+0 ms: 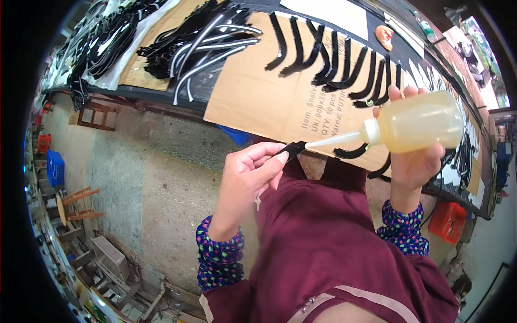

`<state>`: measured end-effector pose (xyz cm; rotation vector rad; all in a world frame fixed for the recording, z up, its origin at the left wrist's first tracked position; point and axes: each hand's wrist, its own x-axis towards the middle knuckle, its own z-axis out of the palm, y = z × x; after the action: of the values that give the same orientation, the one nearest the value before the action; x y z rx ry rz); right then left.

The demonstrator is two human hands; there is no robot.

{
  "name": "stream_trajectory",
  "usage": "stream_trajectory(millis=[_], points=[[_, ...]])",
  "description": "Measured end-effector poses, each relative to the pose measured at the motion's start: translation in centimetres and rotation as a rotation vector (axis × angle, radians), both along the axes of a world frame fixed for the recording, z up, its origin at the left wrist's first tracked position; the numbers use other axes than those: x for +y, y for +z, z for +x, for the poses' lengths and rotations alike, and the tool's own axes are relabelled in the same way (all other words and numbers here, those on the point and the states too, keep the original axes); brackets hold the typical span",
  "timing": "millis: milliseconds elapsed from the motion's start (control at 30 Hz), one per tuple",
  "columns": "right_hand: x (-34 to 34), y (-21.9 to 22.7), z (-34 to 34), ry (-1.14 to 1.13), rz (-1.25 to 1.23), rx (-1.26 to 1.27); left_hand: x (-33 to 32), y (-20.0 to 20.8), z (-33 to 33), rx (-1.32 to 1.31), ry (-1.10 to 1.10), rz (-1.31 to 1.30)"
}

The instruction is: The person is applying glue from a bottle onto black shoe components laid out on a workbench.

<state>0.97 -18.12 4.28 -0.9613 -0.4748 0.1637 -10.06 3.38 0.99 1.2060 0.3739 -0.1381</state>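
Note:
Between the thumb and fingers of my left hand (pixel 247 171) is one end of a short black strip (pixel 293 150). My right hand (pixel 416 167) is wrapped around a translucent squeeze bottle (pixel 423 121) of yellowish liquid, tipped on its side. Its long pointed nozzle (pixel 336 140) reaches to the strip's end; whether the tip touches it I cannot tell. Beyond my hands, several curved black strips (pixel 331 56) lie in a row on a flat cardboard sheet (pixel 253 97). Another short black strip (pixel 350 153) rests at the sheet's near edge, below the nozzle.
A heap of black and grey-edged strips (pixel 199 43) covers the table's left part, with more coiled bundles (pixel 110 46) farther left. An orange-white lump (pixel 384 36) and a plastic bottle (pixel 425 27) stand toward the back. On the floor are a wooden stool (pixel 78 204) and a red crate (pixel 448 222).

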Motion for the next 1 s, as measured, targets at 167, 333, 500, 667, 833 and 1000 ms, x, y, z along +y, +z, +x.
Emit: stream_trajectory(millis=[167, 333, 500, 667, 833, 1000], points=[[-2.0, 0.5, -1.3, -0.038, -0.084, -0.009, -0.9, 0.8, 0.5, 0.065, -0.13, -0.013], [-3.6, 0.3, -1.3, 0.001, -0.069, 0.031, -0.9, 1.7, 1.0, 0.089, -0.24, 0.076], [-4.5, -0.1, -1.4, 0.039, -0.042, 0.056, -1.5, 1.9, 1.1, 0.096, -0.22, 0.133], [-4.6, -0.2, -1.3, 0.082, -0.016, 0.063, -1.9, 2.2, 1.5, 0.11, -0.256, 0.147], [-4.7, -0.2, -1.2, 0.072, -0.034, 0.075, -1.9, 2.2, 1.8, 0.091, -0.268, 0.139], [-5.0, -0.4, -1.3, 0.046, -0.058, 0.074, -1.5, 1.5, 2.1, 0.083, -0.287, 0.081]])
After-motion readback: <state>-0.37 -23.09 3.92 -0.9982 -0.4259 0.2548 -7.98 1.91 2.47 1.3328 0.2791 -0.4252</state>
